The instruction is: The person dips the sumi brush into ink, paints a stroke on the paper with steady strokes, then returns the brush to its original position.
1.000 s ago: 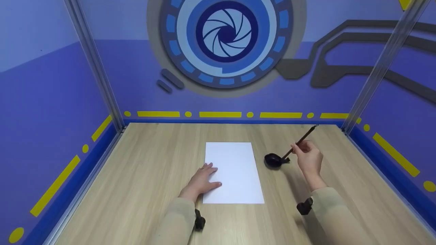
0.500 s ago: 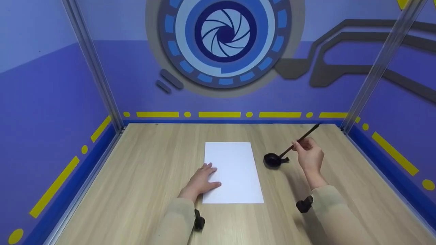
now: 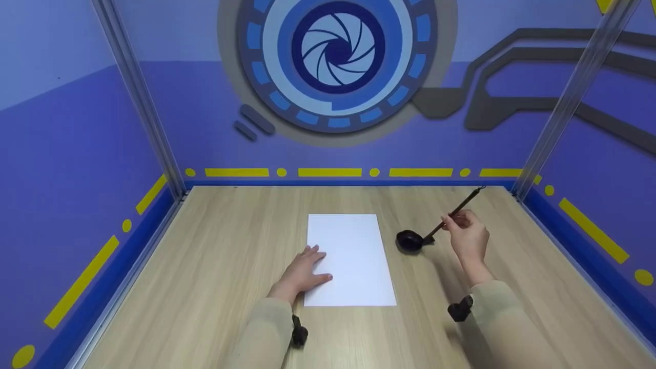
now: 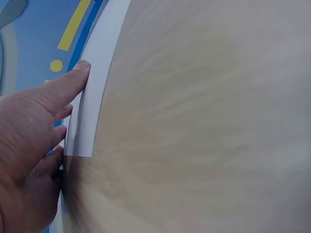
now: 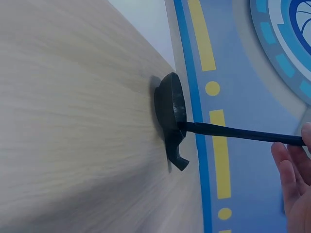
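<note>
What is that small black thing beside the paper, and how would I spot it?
Start at the wooden table and find the white sheet of paper in its middle. Just right of the sheet sits a small black dish. The tip of the thin dark brush held by the right hand dips into it.

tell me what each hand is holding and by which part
The right hand pinches a dark brush partway along its shaft, tip in the black ink dish. The left hand holds nothing; it rests flat on the white paper's left edge.

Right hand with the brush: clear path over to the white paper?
Probably yes. The right hand holds the brush with its tip in the ink dish, just beside the paper; only the left hand rests on the paper's far edge.
</note>
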Available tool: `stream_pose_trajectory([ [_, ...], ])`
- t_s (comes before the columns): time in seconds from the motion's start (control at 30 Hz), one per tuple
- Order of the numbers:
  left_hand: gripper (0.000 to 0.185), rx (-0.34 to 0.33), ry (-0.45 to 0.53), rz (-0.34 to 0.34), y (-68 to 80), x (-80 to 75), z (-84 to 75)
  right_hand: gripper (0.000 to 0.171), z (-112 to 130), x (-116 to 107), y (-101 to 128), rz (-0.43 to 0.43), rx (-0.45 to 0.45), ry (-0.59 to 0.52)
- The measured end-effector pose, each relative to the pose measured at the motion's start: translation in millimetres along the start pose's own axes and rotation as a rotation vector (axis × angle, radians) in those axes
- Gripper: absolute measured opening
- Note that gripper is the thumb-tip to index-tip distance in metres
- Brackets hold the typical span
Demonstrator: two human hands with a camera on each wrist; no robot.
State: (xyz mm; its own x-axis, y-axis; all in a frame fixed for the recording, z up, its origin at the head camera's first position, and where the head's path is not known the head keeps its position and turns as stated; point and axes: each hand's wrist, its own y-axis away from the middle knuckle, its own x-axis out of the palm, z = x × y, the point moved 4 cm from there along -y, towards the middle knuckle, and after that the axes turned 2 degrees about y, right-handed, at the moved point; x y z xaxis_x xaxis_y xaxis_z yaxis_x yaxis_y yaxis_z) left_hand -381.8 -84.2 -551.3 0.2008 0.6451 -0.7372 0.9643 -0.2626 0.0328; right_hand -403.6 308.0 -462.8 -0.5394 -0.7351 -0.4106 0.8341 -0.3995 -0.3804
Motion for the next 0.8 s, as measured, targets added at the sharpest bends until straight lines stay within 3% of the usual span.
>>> stream_pose_trajectory([
  [0.43, 0.066, -0.006, -0.002, -0.005, -1.3, 0.1, 1.7, 0.020, 6.4, -1.2, -2.6, -0.033, -0.038, -0.020],
  [0.8, 0.066, -0.002, 0.002, -0.002, -1.8, -0.1, 1.1, 0.023, 3.9, 2.8, -0.4, 0.009, -0.024, 0.021],
])
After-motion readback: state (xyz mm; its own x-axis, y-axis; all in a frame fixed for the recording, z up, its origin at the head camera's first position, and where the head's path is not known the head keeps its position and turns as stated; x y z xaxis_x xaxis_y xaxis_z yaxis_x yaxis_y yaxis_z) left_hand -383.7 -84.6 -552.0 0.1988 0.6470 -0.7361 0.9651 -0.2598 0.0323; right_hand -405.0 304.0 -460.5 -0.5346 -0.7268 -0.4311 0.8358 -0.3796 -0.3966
